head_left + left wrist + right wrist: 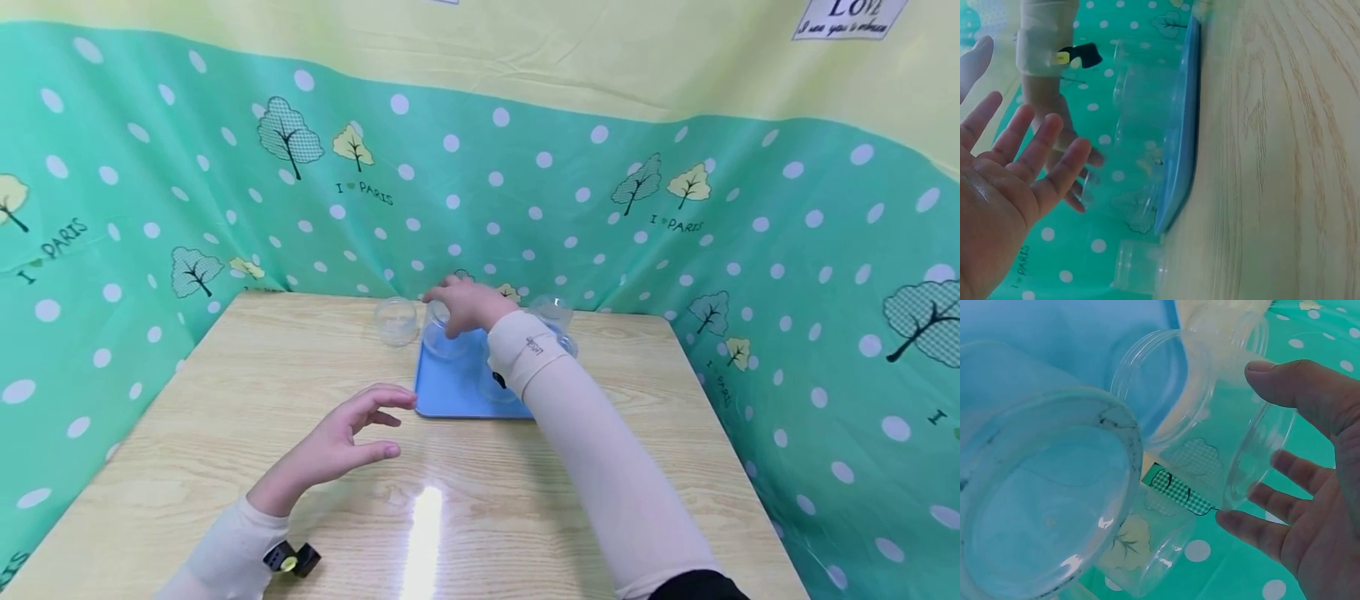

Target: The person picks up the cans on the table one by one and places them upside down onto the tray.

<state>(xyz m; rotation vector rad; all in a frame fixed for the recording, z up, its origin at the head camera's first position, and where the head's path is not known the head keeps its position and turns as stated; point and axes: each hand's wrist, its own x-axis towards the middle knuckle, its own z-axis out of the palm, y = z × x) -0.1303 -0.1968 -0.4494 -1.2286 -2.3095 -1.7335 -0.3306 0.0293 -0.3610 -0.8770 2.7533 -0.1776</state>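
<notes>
My right hand [465, 304] reaches over a clear plastic jar [441, 340] at the back left corner of a blue tray [450, 396]. In the right wrist view, the thumb and spread fingers stand around that jar's upper end [1260, 453]; whether the fingertips press on it is hard to tell. The threaded rim faces the tray. My left hand [337, 442] hovers above the table in front of the tray, palm turned inward, holding nothing. In the left wrist view its fingers [1025, 137] are spread and slightly bent.
Another clear jar [396, 323] stands on the wooden table [315, 358] just left of the tray. A nearer jar [1047, 500] and further clear containers [551, 310] are partly hidden by my right arm. A patterned green curtain [465, 183] hangs close behind and at both sides.
</notes>
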